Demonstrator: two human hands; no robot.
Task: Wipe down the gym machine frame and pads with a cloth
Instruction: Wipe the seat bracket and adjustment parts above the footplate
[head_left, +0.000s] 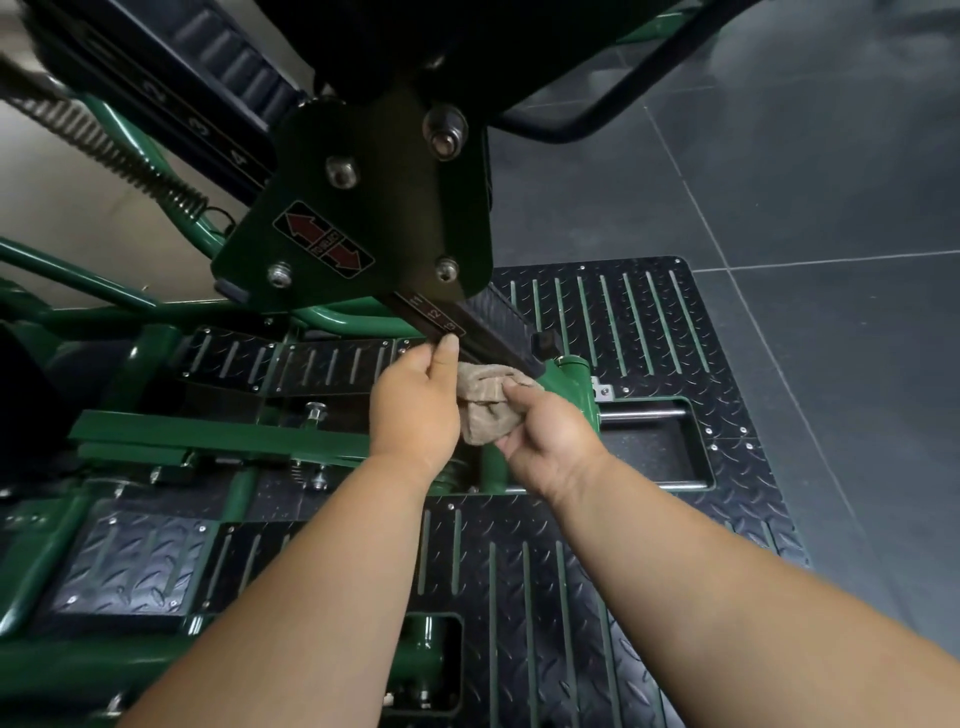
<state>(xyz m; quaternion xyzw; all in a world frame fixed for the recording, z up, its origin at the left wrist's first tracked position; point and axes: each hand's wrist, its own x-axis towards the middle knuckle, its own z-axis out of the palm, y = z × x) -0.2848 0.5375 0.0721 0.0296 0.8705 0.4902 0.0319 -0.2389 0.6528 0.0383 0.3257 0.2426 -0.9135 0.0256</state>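
Note:
A green gym machine frame (218, 434) fills the left and centre of the head view. A dark green bracket plate (374, 218) with a red arrow label rides on a black numbered adjustment rail (483, 332). My right hand (550, 436) grips a crumpled beige cloth (485, 402) against the rail's lower end, where it meets a green post (571, 379). My left hand (415, 405) pinches the rail's near edge by the number 13. A black pad (467, 41) looms overhead at the top.
A black diamond-plate platform (649, 332) with green slots lies under the machine. A coil spring (114, 150) runs along the upper left. A black tube handle (623, 88) curves at the upper right. Grey floor tiles (831, 208) spread to the right.

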